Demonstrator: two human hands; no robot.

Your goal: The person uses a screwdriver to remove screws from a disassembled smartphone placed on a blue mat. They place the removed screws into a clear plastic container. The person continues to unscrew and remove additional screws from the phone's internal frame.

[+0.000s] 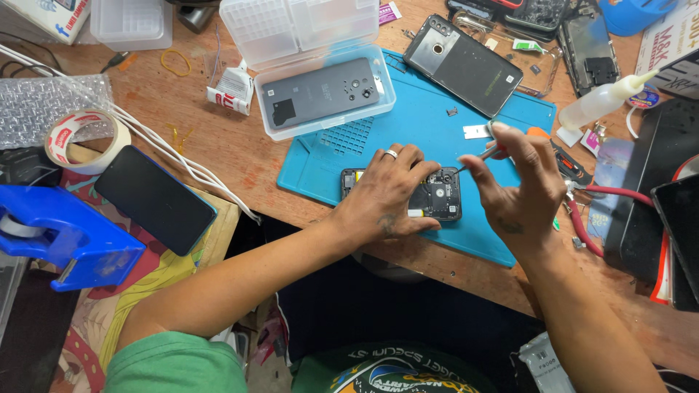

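On a blue mat (408, 138) near the bench's front edge lies an opened phone (437, 198). The left hand (386, 193) presses flat on it, fingers spread. The right hand (520, 185) pinches a thin screwdriver (484, 155), tip at the phone's upper corner.

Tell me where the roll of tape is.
The roll of tape lies at the far left of the head view, on the wooden table, between the bubble wrap and the black phone.
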